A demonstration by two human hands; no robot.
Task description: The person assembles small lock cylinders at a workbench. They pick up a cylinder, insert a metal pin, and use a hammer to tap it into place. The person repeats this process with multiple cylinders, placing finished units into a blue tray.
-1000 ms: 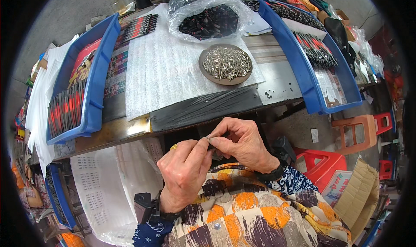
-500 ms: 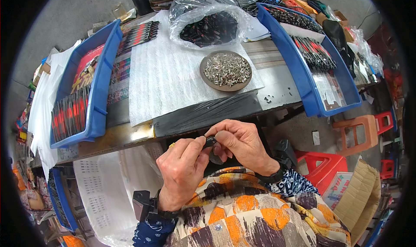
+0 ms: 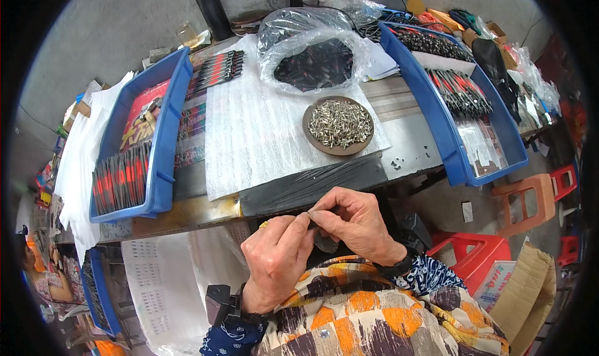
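Note:
My left hand (image 3: pixel 274 256) is closed, its thumb and forefinger pinching a small black part (image 3: pixel 313 224) that the fingers mostly cover. From the other side, my right hand (image 3: pixel 357 226) pinches at the same spot, fingertips meeting those of the left. Both hands are in front of the table's near edge, above my lap. Beyond them on the table, a round brown dish (image 3: pixel 337 152) holds a heap of small silvery metal pieces (image 3: pixel 340 124). Behind the dish stands an open clear plastic bag (image 3: pixel 268 75) filled with black parts (image 3: pixel 315 66).
White foam sheet (image 3: pixel 240 131) covers the table's middle. A blue tray (image 3: pixel 163 187) of black-and-red pieces stands left, another blue tray (image 3: pixel 452 159) right. A black cylinder (image 3: pixel 212 11) rises at the back. Red stool (image 3: pixel 468 250) and cardboard (image 3: pixel 527 300) lie right of my lap.
My view has tilted up, so the table sits lower in the picture. Both hands keep pinching together; the black part, plainly visible before, is now mostly covered by the fingers.

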